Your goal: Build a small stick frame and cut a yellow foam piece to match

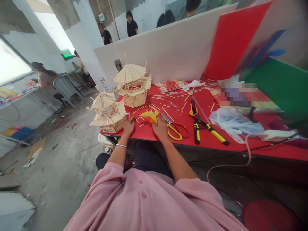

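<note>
My right hand (pixel 160 129) is wrapped round the handle of a yellow hot glue gun (pixel 149 114), whose nozzle points left. Just past the nozzle tip, my left hand (pixel 129 126) is closed in a pinch at the table's front edge; what its fingers hold is too small to make out. Beside it stands a small pavilion model (pixel 106 110) built of thin wooden sticks. A taller stick pavilion (pixel 133 85) stands behind. Scissors (pixel 175 128) with yellow and red handles lie right of my right hand.
On the red table (pixel 154 136) lie black-and-yellow pliers (pixel 208 128), loose sticks, bundled sticks (pixel 170 85) and a plastic bag (pixel 235 123). A white partition (pixel 168 54) borders the back. A cable (pixel 249 150) hangs over the front edge at right. Several people are farther off.
</note>
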Motion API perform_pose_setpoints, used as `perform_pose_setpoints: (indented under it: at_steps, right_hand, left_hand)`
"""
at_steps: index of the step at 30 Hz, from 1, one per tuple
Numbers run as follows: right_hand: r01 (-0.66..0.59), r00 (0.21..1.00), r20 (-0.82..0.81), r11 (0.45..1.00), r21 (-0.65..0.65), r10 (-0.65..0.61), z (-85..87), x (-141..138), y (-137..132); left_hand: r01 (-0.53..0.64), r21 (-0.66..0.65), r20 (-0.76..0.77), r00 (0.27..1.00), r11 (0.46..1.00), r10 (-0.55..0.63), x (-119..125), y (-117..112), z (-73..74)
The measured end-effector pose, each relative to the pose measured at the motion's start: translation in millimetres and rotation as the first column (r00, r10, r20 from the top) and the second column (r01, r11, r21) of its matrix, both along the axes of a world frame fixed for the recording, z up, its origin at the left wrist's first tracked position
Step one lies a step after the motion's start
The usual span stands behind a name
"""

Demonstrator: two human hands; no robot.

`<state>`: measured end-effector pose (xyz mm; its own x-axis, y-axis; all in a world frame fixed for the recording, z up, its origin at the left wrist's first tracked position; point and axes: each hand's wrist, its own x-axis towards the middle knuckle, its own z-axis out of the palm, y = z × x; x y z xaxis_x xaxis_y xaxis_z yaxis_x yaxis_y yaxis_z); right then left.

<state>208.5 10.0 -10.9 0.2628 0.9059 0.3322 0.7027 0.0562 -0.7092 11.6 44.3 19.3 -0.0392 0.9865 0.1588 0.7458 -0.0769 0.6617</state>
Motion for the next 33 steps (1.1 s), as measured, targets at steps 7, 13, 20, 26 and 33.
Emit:
perform_pose_setpoints:
  at_steps: [7, 13, 20, 26, 33]
  right_hand:
    - [-0.005, 1.000, 0.006, 1.000, -0.005, 0.005, 1.4, 0.3, -0.2]
    - [-0.002, 1.000, 0.009, 1.000, -0.019, 0.002, 2.3, 0.1, -0.6]
    - [-0.002, 1.000, 0.005, 1.000, -0.005, 0.002, 0.5, 0.7, 0.1]
    - [0.002, 1.000, 0.000, 1.000, 0.009, -0.002, -1.7, 1.1, 0.3]
    - [0.003, 1.000, 0.027, 1.000, 0.030, -0.004, -6.9, 5.2, 2.0]
  left_hand:
    - [0.003, -0.015, 0.000, 1.000, 1.000, -0.003, 0.0, 0.1, 0.4]
    - [0.010, -0.020, -0.002, 1.000, 1.000, -0.010, -1.0, 1.6, -0.9]
    - [0.010, -0.014, -0.009, 1.000, 1.000, -0.010, 0.1, -0.2, 1.1]
    - [0.016, -0.014, -0.009, 1.000, 1.000, -0.016, 1.6, -1.8, 2.3]
    - [0.008, -0.021, 0.007, 1.000, 1.000, -0.008, 5.6, -2.2, 0.7]
